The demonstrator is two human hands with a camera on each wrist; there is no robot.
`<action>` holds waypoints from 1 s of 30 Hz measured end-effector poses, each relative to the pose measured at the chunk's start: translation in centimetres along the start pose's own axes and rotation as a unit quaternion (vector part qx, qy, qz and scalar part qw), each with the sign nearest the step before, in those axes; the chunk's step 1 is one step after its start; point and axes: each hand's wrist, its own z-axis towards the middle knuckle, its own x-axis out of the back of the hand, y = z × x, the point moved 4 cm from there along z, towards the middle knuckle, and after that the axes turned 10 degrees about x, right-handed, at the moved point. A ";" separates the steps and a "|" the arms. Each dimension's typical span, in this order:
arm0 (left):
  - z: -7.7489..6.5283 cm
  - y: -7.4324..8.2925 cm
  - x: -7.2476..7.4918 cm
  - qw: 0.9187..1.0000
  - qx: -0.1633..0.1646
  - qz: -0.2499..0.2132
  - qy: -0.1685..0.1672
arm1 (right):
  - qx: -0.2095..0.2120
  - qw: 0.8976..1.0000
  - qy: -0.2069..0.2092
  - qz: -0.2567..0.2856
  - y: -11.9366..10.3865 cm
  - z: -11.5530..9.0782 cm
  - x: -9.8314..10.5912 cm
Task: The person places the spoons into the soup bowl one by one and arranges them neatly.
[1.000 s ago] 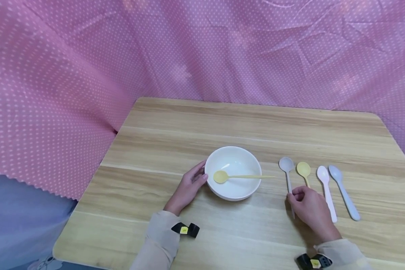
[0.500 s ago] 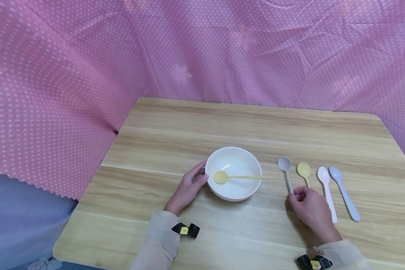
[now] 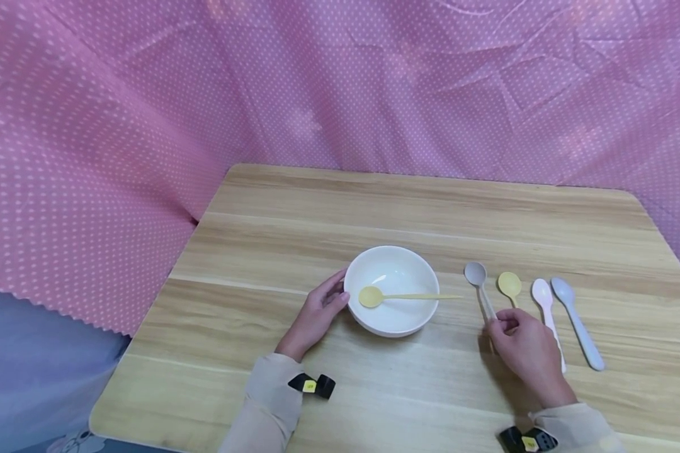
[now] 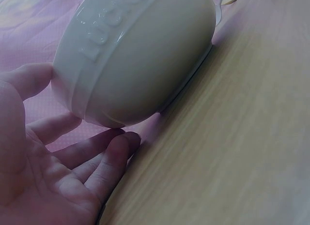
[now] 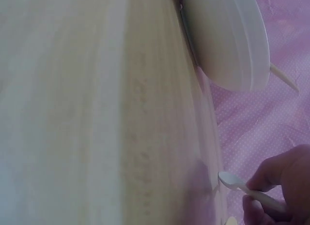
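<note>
A white bowl [image 3: 396, 270] stands on the table, and a pale yellow spoon [image 3: 370, 297] lies across it with its handle over the right rim. My left hand [image 3: 320, 311] holds the bowl's left side, thumb at the rim and fingers against the outer wall. Raised letters show on that bowl wall [image 4: 140, 60] in the left wrist view. My right hand [image 3: 527, 352] pinches a grey spoon [image 3: 476, 274] by its handle between thumb and fingers, its round head pointing away from me. In the right wrist view, the spoon [image 5: 231, 180] slants out of the fingertips.
Right of the grey spoon lie another yellow spoon [image 3: 510, 285], partly hidden by my right hand, a pale pink spoon [image 3: 543, 294] and a light blue spoon [image 3: 580, 330]. A pink dotted cloth [image 3: 340, 82] hangs behind the wooden table [image 3: 294, 214].
The grey spoon's head has shifted slightly left and its handle now tilts up into my right hand, which has moved a little. My left hand and the bowl have stayed put.
</note>
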 end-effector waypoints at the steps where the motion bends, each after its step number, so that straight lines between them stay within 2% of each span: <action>1: 0.2 -0.3 0.0 1.000 0.000 -0.003 0.001 | 0.001 1.000 0.000 0.000 0.0 0.0 0.1; 7: 0.8 -1.2 0.1 1.000 -0.017 -0.005 0.012 | 0.015 1.000 0.020 0.000 -0.3 0.1 0.5; 14: -1.0 1.3 -0.1 1.000 -0.005 0.002 -0.002 | 0.019 0.999 0.033 0.000 -0.3 -0.1 0.8; 22: -1.3 1.5 -0.1 1.000 -0.003 0.011 0.001 | 0.033 0.998 0.054 0.009 -0.6 -0.2 1.2; 30: -1.3 1.6 0.0 1.000 -0.002 0.014 -0.002 | 0.031 0.998 0.058 0.011 -1.0 -0.1 1.7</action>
